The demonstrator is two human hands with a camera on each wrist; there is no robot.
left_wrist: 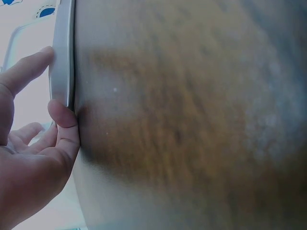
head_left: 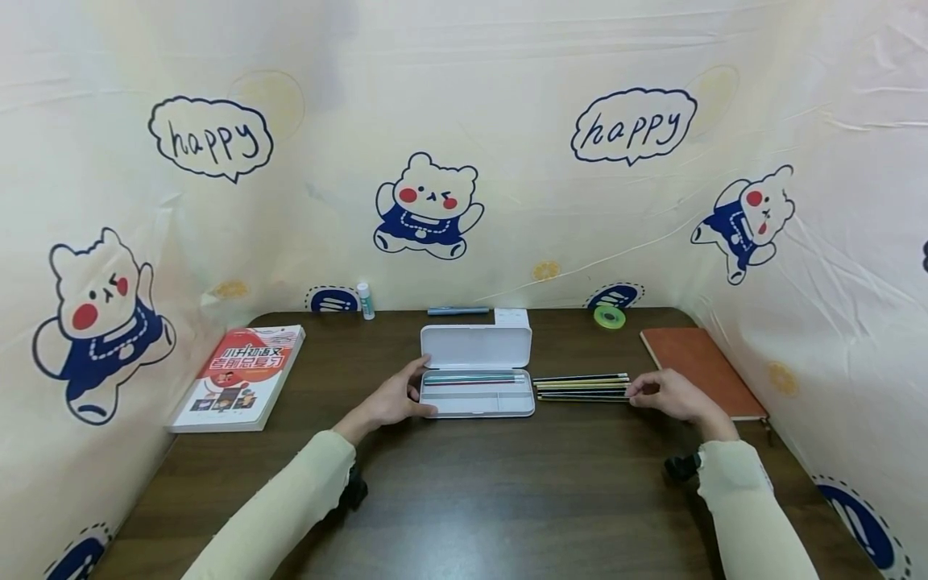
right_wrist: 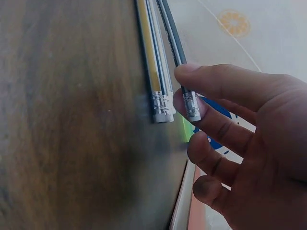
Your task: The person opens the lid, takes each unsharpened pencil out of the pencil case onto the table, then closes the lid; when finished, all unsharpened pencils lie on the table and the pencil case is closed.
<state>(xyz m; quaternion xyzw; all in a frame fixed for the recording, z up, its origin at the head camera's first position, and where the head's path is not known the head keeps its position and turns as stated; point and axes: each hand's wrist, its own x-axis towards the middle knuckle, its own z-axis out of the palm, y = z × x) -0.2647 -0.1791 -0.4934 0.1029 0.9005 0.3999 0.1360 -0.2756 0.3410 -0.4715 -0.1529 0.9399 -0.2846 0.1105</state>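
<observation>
A white pencil case (head_left: 464,409) lies on the table with its lid (head_left: 474,346) raised at the back. Several pencils (head_left: 471,380) lie in its rear compartment. My left hand (head_left: 395,396) grips the case's left end, thumb at the near corner and fingers farther back; the left wrist view shows fingertips against its side wall (left_wrist: 61,72). To the right of the case lies a row of striped pencils (head_left: 580,388) with silver ferrules. My right hand (head_left: 674,395) pinches one dark striped pencil (right_wrist: 173,45) near its eraser end, and it stands a little apart from the others (right_wrist: 154,62).
A thick book (head_left: 235,379) is at the left, a brown notebook (head_left: 699,366) at the right. Along the back stand a glue stick (head_left: 366,302), a blue pen (head_left: 458,311), a white block (head_left: 511,316) and a roll of green tape (head_left: 609,316). Patterned cloth (head_left: 428,72) walls the table in.
</observation>
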